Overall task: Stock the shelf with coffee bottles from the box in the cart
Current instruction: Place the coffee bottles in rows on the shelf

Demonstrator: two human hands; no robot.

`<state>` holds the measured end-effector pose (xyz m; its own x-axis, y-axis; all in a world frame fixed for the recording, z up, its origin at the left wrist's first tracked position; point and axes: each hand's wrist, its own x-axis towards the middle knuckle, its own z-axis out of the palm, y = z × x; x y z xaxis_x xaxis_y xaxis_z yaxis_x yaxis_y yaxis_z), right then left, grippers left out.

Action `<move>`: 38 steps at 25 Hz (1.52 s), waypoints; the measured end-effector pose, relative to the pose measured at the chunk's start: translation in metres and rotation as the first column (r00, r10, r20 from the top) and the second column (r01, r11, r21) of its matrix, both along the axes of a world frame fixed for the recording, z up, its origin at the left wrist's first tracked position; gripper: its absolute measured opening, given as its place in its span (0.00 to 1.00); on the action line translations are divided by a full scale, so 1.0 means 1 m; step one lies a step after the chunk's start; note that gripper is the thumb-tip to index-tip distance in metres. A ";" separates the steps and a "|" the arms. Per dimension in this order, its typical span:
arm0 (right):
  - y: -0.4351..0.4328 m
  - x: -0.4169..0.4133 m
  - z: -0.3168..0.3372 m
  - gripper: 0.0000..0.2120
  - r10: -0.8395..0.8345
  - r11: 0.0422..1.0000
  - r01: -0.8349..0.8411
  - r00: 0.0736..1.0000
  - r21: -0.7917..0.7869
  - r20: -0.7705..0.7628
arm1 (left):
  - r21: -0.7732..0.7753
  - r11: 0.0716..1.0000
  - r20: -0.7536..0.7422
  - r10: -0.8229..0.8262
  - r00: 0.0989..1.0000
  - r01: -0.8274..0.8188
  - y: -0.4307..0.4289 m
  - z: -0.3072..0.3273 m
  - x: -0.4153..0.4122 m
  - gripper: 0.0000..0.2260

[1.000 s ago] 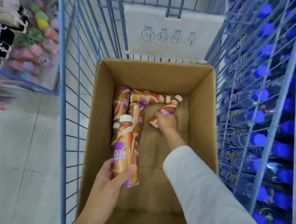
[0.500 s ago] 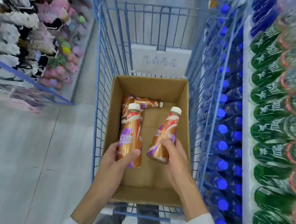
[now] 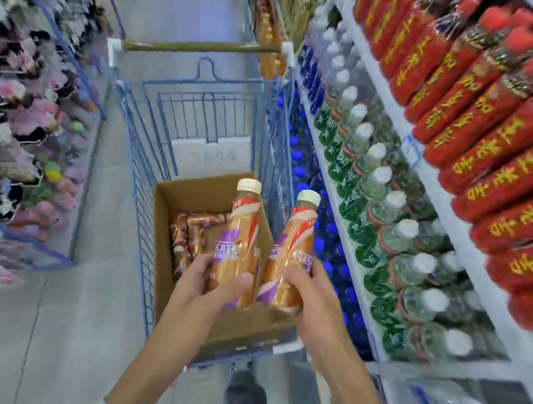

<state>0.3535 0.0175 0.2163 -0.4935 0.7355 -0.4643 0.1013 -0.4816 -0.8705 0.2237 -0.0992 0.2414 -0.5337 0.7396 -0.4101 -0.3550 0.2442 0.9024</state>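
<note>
My left hand (image 3: 205, 282) grips an upright coffee bottle (image 3: 240, 232), orange-brown with a white cap. Beside it, my right hand (image 3: 311, 292) holds a second coffee bottle (image 3: 293, 246), tilted slightly right. Both bottles hang above the open cardboard box (image 3: 162, 222), which sits in the blue wire cart (image 3: 141, 165). Several more coffee bottles (image 3: 187, 228) lie flat at the box's far end. The shelf (image 3: 458, 227) runs along my right.
The shelf on the right carries red packaged bottles (image 3: 490, 136) on top, green-labelled clear bottles (image 3: 389, 238) below, and blue-capped bottles (image 3: 299, 172) lowest. A rack of plush goods (image 3: 17, 101) lines the left. Grey floor aisle (image 3: 22, 322) lies left of the cart.
Both hands have lifted their bottles up out of the box and closer together. My view has swung up and right, bringing the shelf's upper rows into sight.
</note>
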 end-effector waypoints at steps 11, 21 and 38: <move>-0.117 0.161 0.075 0.25 -0.365 0.917 0.371 0.928 0.146 -0.070 | 0.209 0.882 -0.075 -0.417 0.906 0.423 -0.049 0.065 0.125 0.18; -0.218 0.352 0.119 0.21 -0.717 0.655 0.719 0.688 0.231 -0.111 | 0.228 0.603 -0.145 -0.756 0.639 0.765 -0.061 0.103 0.306 0.31; -0.331 0.711 0.229 0.27 -0.862 0.255 0.822 0.432 0.510 -0.266 | 0.384 0.156 -0.402 -0.859 0.317 0.910 -0.094 0.187 0.710 0.23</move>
